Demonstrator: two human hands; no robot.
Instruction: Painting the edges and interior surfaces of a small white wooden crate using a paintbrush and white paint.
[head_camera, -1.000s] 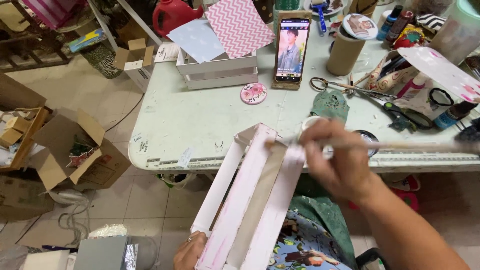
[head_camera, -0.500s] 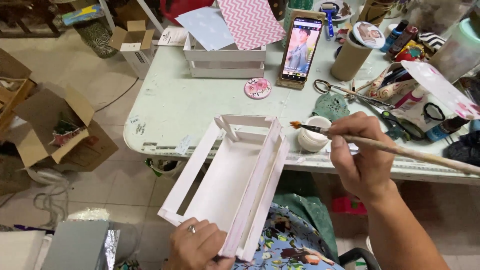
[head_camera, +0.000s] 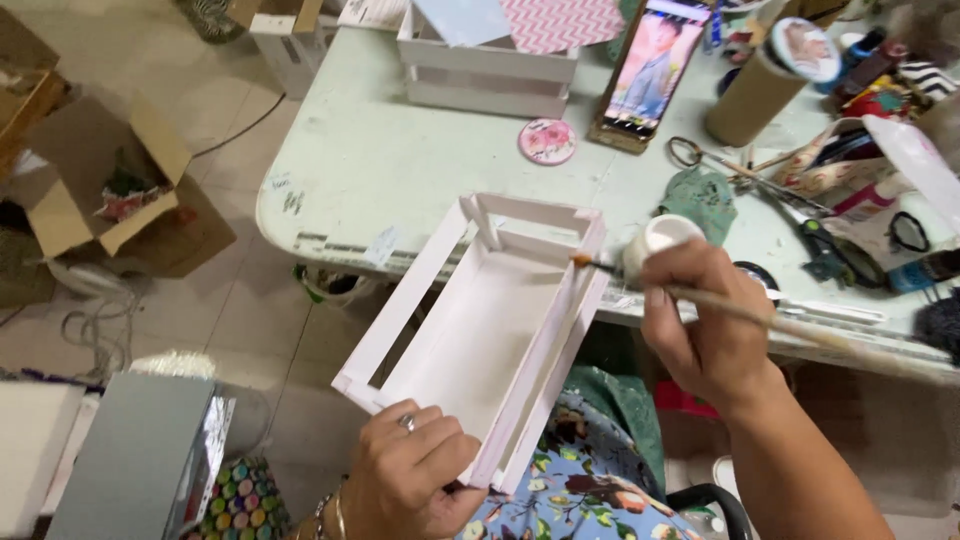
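Note:
My left hand (head_camera: 412, 478) grips the near end of a small white slatted wooden crate (head_camera: 480, 330), holding it open side up over my lap and the table edge. My right hand (head_camera: 708, 330) holds a thin wooden paintbrush (head_camera: 760, 318); its bristle tip touches the crate's far right rim. A small white paint cup (head_camera: 660, 238) stands on the table just behind the brush tip.
The pale green table (head_camera: 400, 170) carries a second white crate (head_camera: 490, 75), a phone (head_camera: 655, 70) propped upright, a round pink disc (head_camera: 547, 141), a cardboard tube (head_camera: 755, 90), scissors (head_camera: 790, 205) and craft clutter at right. Open cardboard boxes (head_camera: 110, 190) sit on the floor at left.
The crate has turned from on edge to open side up. My right hand has brought the brush from the paint cup to the crate's right rim.

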